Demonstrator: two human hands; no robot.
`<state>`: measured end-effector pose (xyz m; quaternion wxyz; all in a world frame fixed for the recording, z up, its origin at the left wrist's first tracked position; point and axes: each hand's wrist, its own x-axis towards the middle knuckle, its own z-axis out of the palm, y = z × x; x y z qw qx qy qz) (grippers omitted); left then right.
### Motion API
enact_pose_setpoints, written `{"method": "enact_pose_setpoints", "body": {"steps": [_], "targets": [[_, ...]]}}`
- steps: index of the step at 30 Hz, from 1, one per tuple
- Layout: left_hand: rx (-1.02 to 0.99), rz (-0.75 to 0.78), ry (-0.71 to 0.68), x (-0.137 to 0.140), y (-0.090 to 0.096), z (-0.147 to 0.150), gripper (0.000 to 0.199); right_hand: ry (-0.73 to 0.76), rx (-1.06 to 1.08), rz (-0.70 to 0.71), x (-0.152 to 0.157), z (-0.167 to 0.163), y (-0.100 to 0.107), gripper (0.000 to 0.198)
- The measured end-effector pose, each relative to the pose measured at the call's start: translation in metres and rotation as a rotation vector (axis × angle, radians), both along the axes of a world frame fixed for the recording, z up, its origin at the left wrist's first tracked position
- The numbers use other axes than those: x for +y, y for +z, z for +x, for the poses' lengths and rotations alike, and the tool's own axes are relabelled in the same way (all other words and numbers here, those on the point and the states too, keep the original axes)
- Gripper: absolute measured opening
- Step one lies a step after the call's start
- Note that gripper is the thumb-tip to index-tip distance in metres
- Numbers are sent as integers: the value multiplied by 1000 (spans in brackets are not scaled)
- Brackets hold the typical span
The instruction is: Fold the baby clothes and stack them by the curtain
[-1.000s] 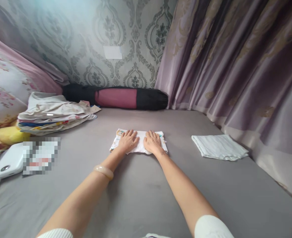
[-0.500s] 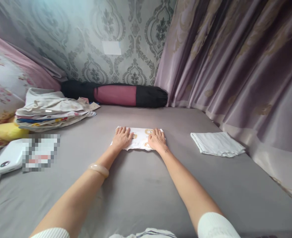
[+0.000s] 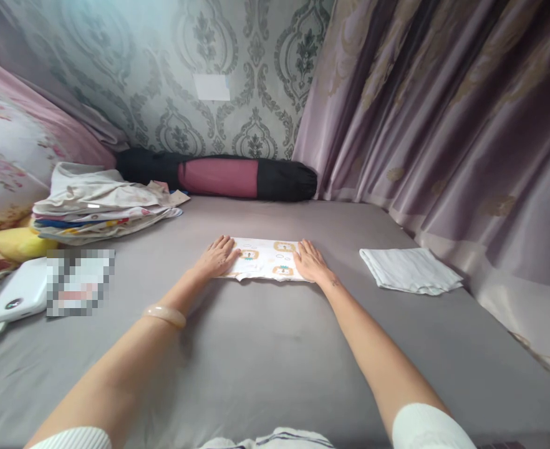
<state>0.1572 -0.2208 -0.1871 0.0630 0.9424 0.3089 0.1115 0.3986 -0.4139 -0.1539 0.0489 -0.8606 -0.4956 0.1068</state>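
Note:
A folded white cloth (image 3: 264,260) printed with tan and teal figures lies flat on the grey bed sheet (image 3: 256,349). My left hand (image 3: 217,255) rests palm down on its left end, fingers stretched out and pointing away from me. At the right end, my right hand (image 3: 311,260) lies flat as well, its thumb over the cloth's edge. Neither hand grips the fabric. The cloth's near edge is slightly wavy, and its two ends are partly hidden under my hands.
A folded pale cloth (image 3: 410,271) lies to the right. At the left are a stack of folded clothes (image 3: 109,209), a white power bank (image 3: 20,288) with a cable, and a blurred-out flat item (image 3: 82,284). A black and maroon roll bag (image 3: 219,176) lies along the wall.
My hands have slid apart, the left one leftward and the right one rightward, from over the cloth to its two ends. More of the print shows between them.

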Motion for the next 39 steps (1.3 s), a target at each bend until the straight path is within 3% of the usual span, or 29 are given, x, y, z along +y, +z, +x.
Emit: {"method": "enact_pose_setpoints", "body": {"steps": [3, 9, 14, 19, 30, 39], "targets": [[50, -84, -7, 10, -3, -7, 56, 52, 29, 6, -4, 9, -2, 63], [65, -110, -30, 14, -2, -9, 60, 65, 19, 4, -6, 10, -1, 62], [124, -77, 64, -4, 13, 0, 49, 5, -61, -18, 5, -7, 8, 61], [103, 28, 83, -32, 23, 12, 42, -30, -98, 100, 20, -34, 2, 59], [42, 34, 56, -72, 8, 35, 52, -20, -90, 137, 25, -54, -4, 57], [11, 96, 13, -84, 5, 40, 49, 114, -83, 180, 36, -76, -3, 55]]}}
